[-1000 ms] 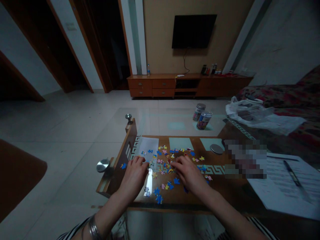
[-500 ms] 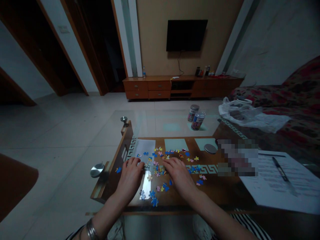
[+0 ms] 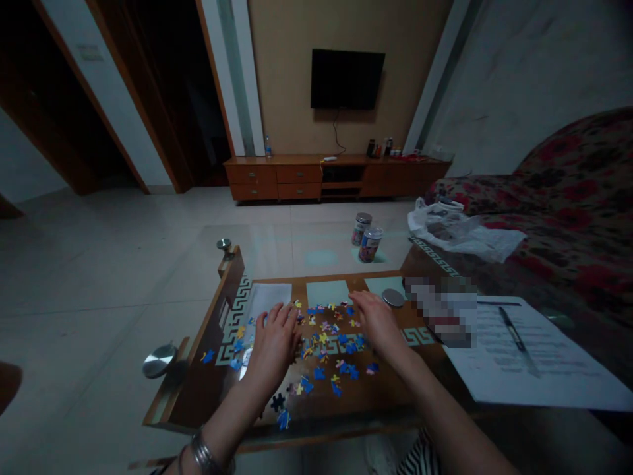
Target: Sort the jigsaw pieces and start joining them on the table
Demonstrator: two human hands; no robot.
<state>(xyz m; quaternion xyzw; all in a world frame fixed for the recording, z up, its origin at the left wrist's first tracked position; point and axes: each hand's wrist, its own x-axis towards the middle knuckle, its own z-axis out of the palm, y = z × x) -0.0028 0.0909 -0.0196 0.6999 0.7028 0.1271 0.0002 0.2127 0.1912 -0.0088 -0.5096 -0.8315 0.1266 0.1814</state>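
Note:
Scattered jigsaw puzzle pieces [image 3: 323, 338], mostly blue, yellow and pink, lie across the glass-topped coffee table [image 3: 386, 396]. My left hand [image 3: 274, 343] rests palm down over pieces at the left of the spread, fingers apart and slightly bent; what lies beneath it is hidden. At the right edge of the pieces, my right hand [image 3: 380, 324] is held with its fingers stretched forward, and I see nothing in it. Just beyond its fingertips is a round metal lid [image 3: 393, 298]. A dark piece [image 3: 277, 402] sits near the front edge, close to my left wrist.
Two printed cans [image 3: 370, 245] stand at the table's far side. To the right are a white plastic bag [image 3: 459, 227], printed paper sheets [image 3: 499, 359] and a pen [image 3: 512, 328]. A metal table fitting [image 3: 159, 360] sticks up at the left. Behind stands a low cabinet [image 3: 297, 183].
My right hand has moved right and forward, closer to the round lid, widening the gap between my hands. My left hand has shifted slightly right over the pieces. The view has turned right.

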